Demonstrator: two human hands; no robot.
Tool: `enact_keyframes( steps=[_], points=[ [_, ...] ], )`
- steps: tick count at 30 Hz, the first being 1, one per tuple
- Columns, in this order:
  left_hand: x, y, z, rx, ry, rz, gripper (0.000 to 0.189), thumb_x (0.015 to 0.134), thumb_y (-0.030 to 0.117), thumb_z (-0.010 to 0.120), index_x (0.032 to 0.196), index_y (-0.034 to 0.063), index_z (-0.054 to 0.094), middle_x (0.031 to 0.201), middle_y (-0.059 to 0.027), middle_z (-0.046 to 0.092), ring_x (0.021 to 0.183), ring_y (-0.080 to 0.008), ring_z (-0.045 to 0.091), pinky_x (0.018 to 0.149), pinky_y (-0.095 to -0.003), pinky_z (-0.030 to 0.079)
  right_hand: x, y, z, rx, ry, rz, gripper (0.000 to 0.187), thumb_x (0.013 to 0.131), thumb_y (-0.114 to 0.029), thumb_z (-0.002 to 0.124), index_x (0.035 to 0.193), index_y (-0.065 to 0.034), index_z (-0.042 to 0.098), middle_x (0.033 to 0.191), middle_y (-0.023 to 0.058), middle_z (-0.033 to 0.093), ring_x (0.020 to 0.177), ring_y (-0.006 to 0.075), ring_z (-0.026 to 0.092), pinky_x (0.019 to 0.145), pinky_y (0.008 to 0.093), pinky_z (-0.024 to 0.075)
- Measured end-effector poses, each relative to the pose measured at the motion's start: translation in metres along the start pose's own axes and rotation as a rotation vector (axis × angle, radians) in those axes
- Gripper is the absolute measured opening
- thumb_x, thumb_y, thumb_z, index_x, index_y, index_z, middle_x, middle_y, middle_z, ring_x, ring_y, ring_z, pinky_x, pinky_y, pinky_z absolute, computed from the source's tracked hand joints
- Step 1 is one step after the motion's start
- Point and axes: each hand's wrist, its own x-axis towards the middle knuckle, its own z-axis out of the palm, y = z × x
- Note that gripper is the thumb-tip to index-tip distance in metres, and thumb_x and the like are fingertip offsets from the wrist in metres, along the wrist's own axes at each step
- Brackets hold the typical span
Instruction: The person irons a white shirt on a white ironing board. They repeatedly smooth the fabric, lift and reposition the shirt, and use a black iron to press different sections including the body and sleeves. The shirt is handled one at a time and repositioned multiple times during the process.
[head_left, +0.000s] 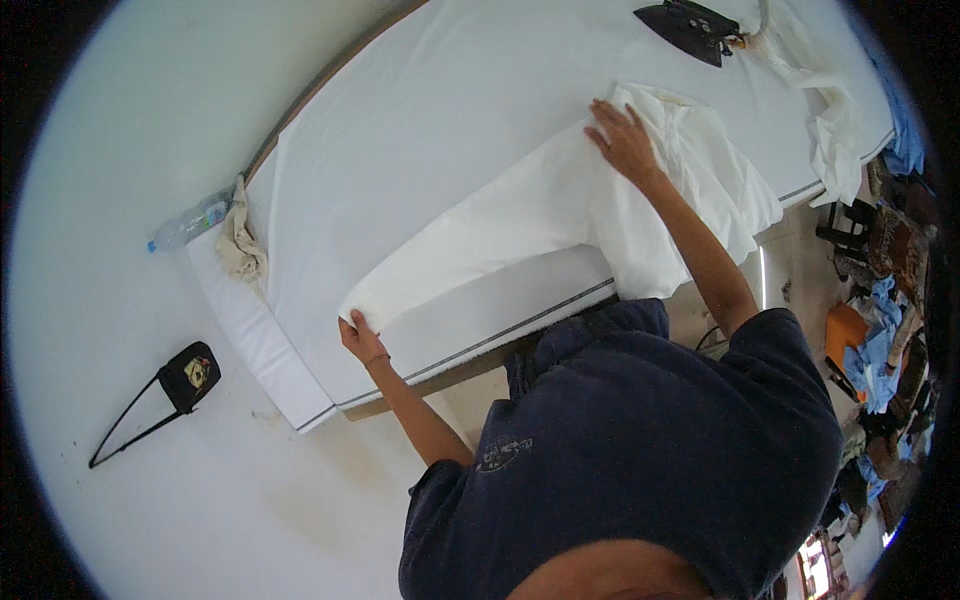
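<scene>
A white cloth garment (495, 217) lies on the white-covered ironing table (420, 150), one long sleeve or leg stretched out to the left. At the narrow end of that part, my left hand (364, 343) pinches the fabric, thumb on top. My right hand (624, 146) rests palm down on the wider upper part, fingers spread. Loose folds of the garment hang over the table's near edge, beside my right forearm. A dark iron (694, 31) sits at the far right of the table, its cord or hose running upward.
A clear plastic bottle (191, 221) and a crumpled beige cloth (241, 244) lie at the table's left end. A black bag (189, 379) hangs on the left wall. White cloth (832, 127) drapes over the right edge. Blue garments (874, 352) are piled on the right.
</scene>
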Motion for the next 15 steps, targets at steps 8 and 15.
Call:
enact_keyframes(
  steps=[8, 15],
  points=[
    [0.015, -0.066, -0.001, 1.034, -0.090, -0.020, 0.039, 0.092, 0.034, 0.067, 0.115, 0.0030, 0.066, 0.101, -0.0174, 0.072, 0.089, -0.0336, 0.068, 0.078, -0.0427, 0.054, -0.013, 0.000, 0.035, -0.251, 0.001, 0.029, 0.060, 0.105, -0.050, 0.032, 0.158, -0.0221, 0.026, 0.165, 0.0006, 0.021, 0.152, 0.0212, 0.018, 0.120, 0.0625, 0.0090],
    [0.006, -0.072, 0.013, 1.035, 0.283, -0.046, 0.036, 0.095, 0.049, 0.058, 0.109, 0.0168, 0.065, 0.098, -0.0182, 0.072, 0.094, -0.0390, 0.067, 0.077, -0.0524, 0.053, -0.002, 0.002, 0.014, -0.313, -0.088, 0.057, 0.053, 0.105, -0.053, 0.030, 0.156, -0.0412, 0.024, 0.166, 0.0004, 0.018, 0.153, 0.0273, 0.017, 0.114, 0.0735, 0.0052]
  ],
)
